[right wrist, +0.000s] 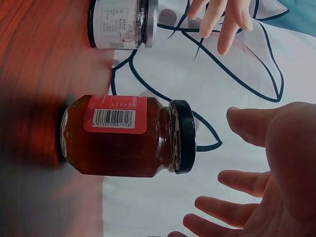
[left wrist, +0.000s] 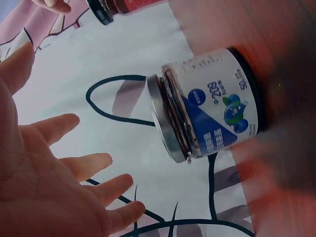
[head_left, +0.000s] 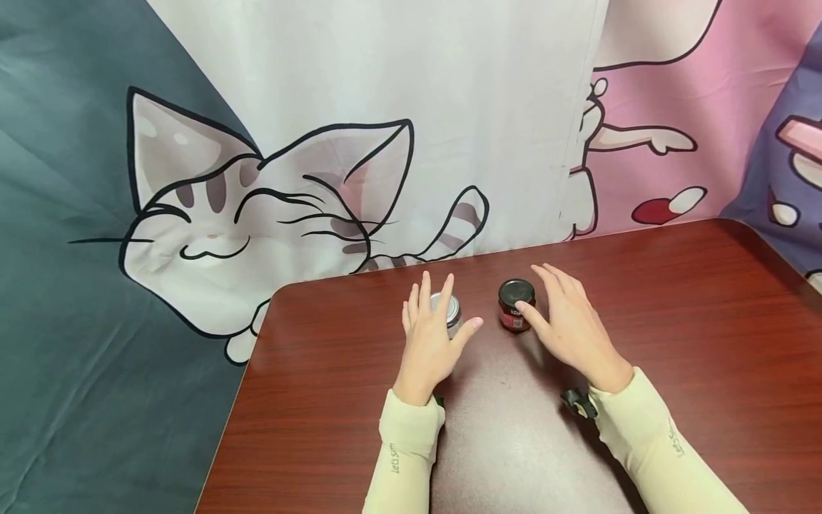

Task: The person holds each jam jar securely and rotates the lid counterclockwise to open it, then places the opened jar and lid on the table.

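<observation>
I see a reddish-brown table (head_left: 308,400) with rounded far corners before me. Behind it I see a hanging cloth (head_left: 514,107), largely white, blue-grey and pink, printed with a smiling cartoon cat (head_left: 295,250) whose striped tail (head_left: 467,214) rises above the table's far edge.

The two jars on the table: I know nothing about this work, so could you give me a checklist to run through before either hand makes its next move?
1. Jars upright: ok; the silver-lidded jar and black-lidded jar both stand on the table.
2. Lids in place: ok; the silver lid and black lid are both on.
3. Lids tight: cannot tell by sight.
4. Left hand gripping: not ok if a grip is wanted; it is apart from the silver-lidded jar.
5. Right hand gripping: not ok, likewise; it is apart from the black-lidded jar.
6. Gap between jars: ok; they do not touch.
</observation>
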The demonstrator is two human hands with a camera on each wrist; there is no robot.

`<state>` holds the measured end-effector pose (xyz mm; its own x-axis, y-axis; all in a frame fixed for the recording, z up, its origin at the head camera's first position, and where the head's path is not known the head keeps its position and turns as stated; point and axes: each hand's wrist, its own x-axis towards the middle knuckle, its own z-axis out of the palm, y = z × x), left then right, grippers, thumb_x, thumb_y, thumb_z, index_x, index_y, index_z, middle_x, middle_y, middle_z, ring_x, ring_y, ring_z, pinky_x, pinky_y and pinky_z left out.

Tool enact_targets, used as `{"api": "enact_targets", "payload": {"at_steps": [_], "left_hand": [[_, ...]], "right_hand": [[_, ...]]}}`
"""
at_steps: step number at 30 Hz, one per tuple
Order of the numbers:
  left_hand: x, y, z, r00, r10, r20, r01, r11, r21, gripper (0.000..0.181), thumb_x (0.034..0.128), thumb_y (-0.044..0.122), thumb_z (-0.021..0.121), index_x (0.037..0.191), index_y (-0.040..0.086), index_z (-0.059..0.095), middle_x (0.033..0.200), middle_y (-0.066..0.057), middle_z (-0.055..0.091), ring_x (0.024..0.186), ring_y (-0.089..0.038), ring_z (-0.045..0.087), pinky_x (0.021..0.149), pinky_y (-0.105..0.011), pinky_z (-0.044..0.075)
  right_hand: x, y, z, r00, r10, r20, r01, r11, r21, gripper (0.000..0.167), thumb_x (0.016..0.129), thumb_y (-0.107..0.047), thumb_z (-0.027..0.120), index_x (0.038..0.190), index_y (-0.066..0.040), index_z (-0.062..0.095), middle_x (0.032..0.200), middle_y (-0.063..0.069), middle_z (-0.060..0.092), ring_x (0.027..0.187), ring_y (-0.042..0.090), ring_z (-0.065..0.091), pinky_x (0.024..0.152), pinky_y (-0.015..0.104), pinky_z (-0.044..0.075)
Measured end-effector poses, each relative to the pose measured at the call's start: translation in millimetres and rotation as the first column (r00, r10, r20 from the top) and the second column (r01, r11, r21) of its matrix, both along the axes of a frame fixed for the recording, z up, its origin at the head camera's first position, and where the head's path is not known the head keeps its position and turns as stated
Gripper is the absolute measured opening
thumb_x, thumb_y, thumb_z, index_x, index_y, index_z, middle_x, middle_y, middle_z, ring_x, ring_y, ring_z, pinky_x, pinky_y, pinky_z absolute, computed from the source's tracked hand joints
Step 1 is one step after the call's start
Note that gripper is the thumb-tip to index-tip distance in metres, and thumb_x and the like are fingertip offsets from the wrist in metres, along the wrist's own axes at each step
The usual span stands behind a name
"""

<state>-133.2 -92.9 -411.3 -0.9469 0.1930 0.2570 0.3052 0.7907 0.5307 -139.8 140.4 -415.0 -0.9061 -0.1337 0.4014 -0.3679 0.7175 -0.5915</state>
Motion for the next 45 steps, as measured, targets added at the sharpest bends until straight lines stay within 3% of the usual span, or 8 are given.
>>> {"api": "enact_targets", "payload": {"at_steps": [5,14,23,35,45], "left_hand": [[1.3,4.3,0.2,1.000,-0.028,0.010,0.027,0.999,0.033,0.080,0.0946,0.056,0.061,0.159,0.020,0.031,0.167,-0.014,0.008,0.152,-0.041,0.008,0.118,-0.062,0.010],[3.7,11.9,-3.1,0.997,-0.066,-0.033,0.068,0.997,0.042,0.078,0.0952,0.054,0.061,0.158,0.016,0.033,0.166,-0.016,0.015,0.150,-0.041,0.019,0.115,-0.063,0.023],[5.4,20.9,-7.8,0.995,-0.086,-0.049,0.089,0.994,0.061,0.076,0.0963,0.045,0.065,0.158,0.015,0.033,0.164,-0.015,0.022,0.148,-0.034,0.028,0.108,-0.055,0.040],[3.0,29.5,-13.2,0.995,-0.102,0.000,0.102,0.993,0.058,0.076,0.0962,0.039,0.067,0.159,0.016,0.031,0.162,-0.011,0.030,0.146,-0.028,0.034,0.112,-0.048,0.037],[-4.6,39.1,-24.0,0.993,-0.114,0.035,0.111,0.991,0.078,0.077,0.0944,0.032,0.070,0.157,0.006,0.032,0.157,-0.013,0.039,0.144,-0.025,0.038,0.114,-0.041,0.034]], "right_hand": [[-3.0,0.2,0.9,1.000,0.006,-0.010,-0.006,1.000,-0.008,0.062,0.093,-0.020,0.070,0.143,0.006,0.046,0.144,0.031,0.045,0.131,0.051,0.040,0.106,0.063,0.031],[-6.3,-2.4,-5.6,0.998,0.056,-0.016,-0.056,0.998,-0.004,0.057,0.092,-0.017,0.070,0.141,0.005,0.049,0.141,0.028,0.049,0.131,0.048,0.043,0.107,0.061,0.032],[-6.6,-3.8,-15.7,0.997,0.079,-0.022,-0.079,0.997,0.015,0.053,0.093,-0.015,0.070,0.141,0.001,0.052,0.141,0.028,0.050,0.129,0.047,0.045,0.105,0.061,0.034],[-8.6,-3.8,-19.7,0.995,0.094,-0.028,-0.093,0.995,0.026,0.051,0.094,-0.014,0.069,0.140,0.002,0.052,0.140,0.029,0.050,0.127,0.047,0.046,0.104,0.061,0.035],[-12.1,-5.2,-23.3,0.994,0.105,-0.028,-0.104,0.994,0.010,0.052,0.095,-0.014,0.069,0.140,0.004,0.051,0.138,0.027,0.052,0.126,0.045,0.048,0.104,0.060,0.036]]}}
